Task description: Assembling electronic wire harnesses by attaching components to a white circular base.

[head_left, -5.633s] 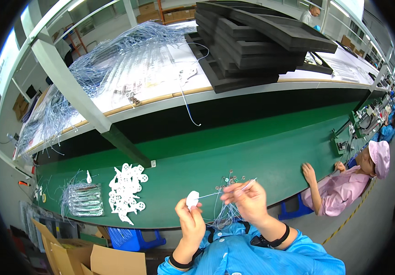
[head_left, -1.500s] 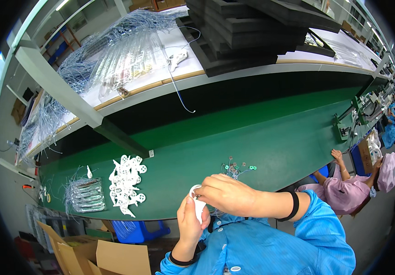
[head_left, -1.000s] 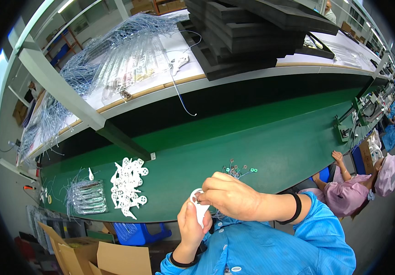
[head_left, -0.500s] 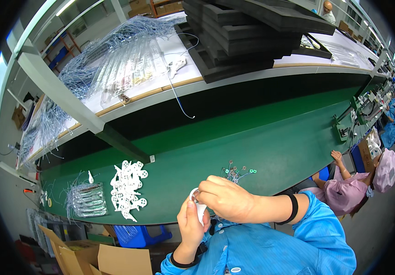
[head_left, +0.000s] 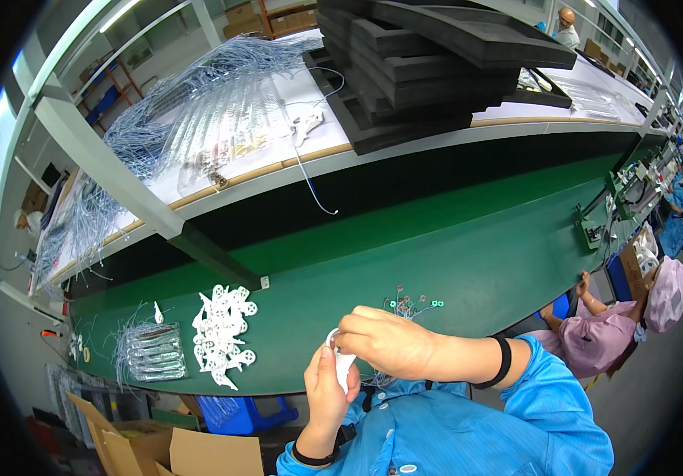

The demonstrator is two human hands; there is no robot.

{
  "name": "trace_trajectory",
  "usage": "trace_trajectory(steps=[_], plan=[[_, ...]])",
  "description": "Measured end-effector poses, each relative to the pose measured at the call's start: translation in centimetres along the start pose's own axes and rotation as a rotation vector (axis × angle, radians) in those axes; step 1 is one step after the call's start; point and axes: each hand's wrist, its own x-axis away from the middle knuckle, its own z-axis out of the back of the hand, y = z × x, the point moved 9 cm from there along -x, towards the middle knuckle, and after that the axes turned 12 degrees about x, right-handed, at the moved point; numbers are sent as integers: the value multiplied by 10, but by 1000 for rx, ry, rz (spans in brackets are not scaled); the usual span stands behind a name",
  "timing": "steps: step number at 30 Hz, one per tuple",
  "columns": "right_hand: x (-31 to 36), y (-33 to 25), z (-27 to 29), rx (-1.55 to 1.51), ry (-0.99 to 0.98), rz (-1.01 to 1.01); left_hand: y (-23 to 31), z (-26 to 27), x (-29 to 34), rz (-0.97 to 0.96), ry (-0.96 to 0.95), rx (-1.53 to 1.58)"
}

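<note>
Close to my body, my left hand (head_left: 326,399) grips a white plastic part (head_left: 343,368) with a rounded ring at its top, the thumb lying along its side. My right hand (head_left: 389,343) reaches over from the right, its fingers bent and pressed together at the ring end. Whatever the right fingertips pinch is hidden behind them. Just beyond my right hand lies a bunch of thin wires with small round green and brown ends (head_left: 409,305). To the left, a pile of similar white plastic parts (head_left: 222,333) rests on the green table (head_left: 508,254).
Bagged wire bundles (head_left: 153,351) lie left of the pile. Above the table's far side, a shelf (head_left: 266,176) carries loose cables (head_left: 139,127) and stacked black foam trays (head_left: 428,71). A co-worker in pink (head_left: 591,337) sits at the right. Cardboard boxes (head_left: 214,452) stand below left.
Both hands stay on the white plastic part, with only a slight shift of the right fingers at its ring. The whole view has tilted a little.
</note>
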Motion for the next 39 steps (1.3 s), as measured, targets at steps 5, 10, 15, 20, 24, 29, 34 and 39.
trace_trajectory(steps=[5,10,15,20,24,29,34,39], plan=[[0,1,2,-16,-32,45,-1,1,-1,67,-51,10],[0,2,0,71,-21,121,-4,0,-7,128,-40,-21],[-1,5,-3,101,-38,142,-5,0,-13,135,-46,-22],[-3,11,-10,97,-2,142,-5,4,-17,140,0,-25],[-4,20,-18,82,-42,143,-12,11,-24,149,53,-24],[-10,51,-14,-38,113,4,-13,28,-42,170,66,48],[-37,78,-49,-403,148,-24,8,59,-40,129,-160,307],[-34,225,-122,-486,288,-531,-2,168,-20,-1,493,106]])
